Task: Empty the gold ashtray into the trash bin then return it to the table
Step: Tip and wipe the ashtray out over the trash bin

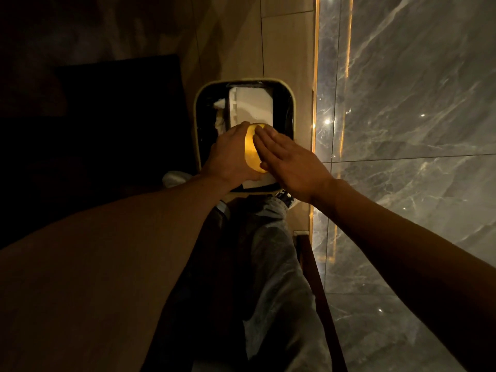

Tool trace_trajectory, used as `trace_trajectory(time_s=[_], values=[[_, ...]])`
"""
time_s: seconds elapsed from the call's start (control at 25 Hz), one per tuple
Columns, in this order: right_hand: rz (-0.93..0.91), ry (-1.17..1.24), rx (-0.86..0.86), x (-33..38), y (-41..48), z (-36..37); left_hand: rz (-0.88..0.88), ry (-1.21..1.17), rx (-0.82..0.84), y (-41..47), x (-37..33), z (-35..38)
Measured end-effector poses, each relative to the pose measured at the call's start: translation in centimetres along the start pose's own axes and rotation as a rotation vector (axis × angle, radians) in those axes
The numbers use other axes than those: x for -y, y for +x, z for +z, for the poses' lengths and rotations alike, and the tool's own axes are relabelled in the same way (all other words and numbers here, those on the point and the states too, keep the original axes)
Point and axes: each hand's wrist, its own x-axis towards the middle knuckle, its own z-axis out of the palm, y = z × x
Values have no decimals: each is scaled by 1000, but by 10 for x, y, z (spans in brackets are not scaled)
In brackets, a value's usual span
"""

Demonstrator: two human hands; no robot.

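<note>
Item: gold ashtray [252,150]. It is being held directly over the open mouth of the trash bin [197,124], turned so that its underside is facing up toward the camera; its bowl side cannot be seen.

Left hand [230,157]: gripping the ashtray along the side nearer the dark furniture, fingers curled around its edge, thumb hidden beneath.

Right hand [288,162]: lying flat with fingers straight and together, fingertips [261,134] resting on the upturned base of the ashtray; it is not closed around anything.

Trash bin: rounded-rectangular, pale rim, lined with a black bag [288,116]. It is standing on the tan floor, just beside the grey marble wall [402,130] and the lit gold strip [316,63] at its foot.

Contents of the bin: a white box-like piece [252,103] lying lengthwise inside, and crumpled white paper [220,116] beside it.

On the near side of the bin: the person's leg in grey trousers [271,264] and a shoe [285,197] touching the rim.

On the side of the bin away from the wall: dark furniture [107,116], details lost in shadow.
</note>
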Motion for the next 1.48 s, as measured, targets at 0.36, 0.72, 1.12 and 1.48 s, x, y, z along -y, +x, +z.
trace_trajectory(time_s=[0.36,0.72,1.12,1.48], values=[[69,15,-64,1,-8,-1,6,-9,-5,-1,2,8],[51,49,26,2,-7,1,-24,30,-11,0,9,7],[45,78,-68,2,-1,-8,-35,-58,-52,-5,5,9],[65,97,40,-4,-1,7,-57,-17,-26,4,5,12]])
